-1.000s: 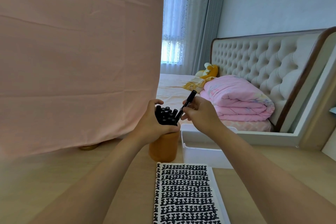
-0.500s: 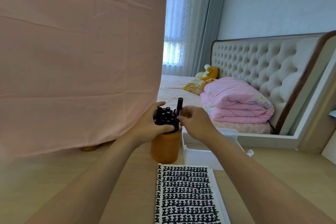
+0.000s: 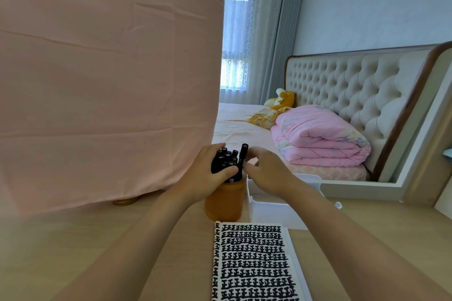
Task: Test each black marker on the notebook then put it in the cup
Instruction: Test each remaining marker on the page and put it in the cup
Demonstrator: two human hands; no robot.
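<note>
Your left hand [image 3: 208, 178] wraps the bundle of black markers [image 3: 223, 161] that stands upright in the orange cup [image 3: 225, 203]. Its fingers curl behind the bundle and its thumb lies across the front, just above the cup's rim. On the right edge of that bundle one taller marker [image 3: 243, 151] sticks up higher than the others, its lower part down inside the cup. Your right hand [image 3: 267, 175] sits just right of the cup's mouth, with its fingertips [image 3: 249, 168] right at that taller marker. The fingers are blurred, so you cannot tell whether they pinch it or only touch it. The cup stands on the wooden table [image 3: 73, 239]. Directly in front of the cup, nearer you, lies the notebook [image 3: 254, 264], its upper face covered with rows of thick black marks and its top edge close to the cup's base. Just beside the cup on its right is a white plastic tray [image 3: 269, 209], partly hidden under your right wrist. Left of the cup and behind it hangs a pink cloth [image 3: 110, 80]. Well behind the cup, off to the right, a bed with a tufted headboard [image 3: 354, 85] carries a folded pink quilt [image 3: 318, 139] and a yellow plush toy [image 3: 281, 100]
</note>
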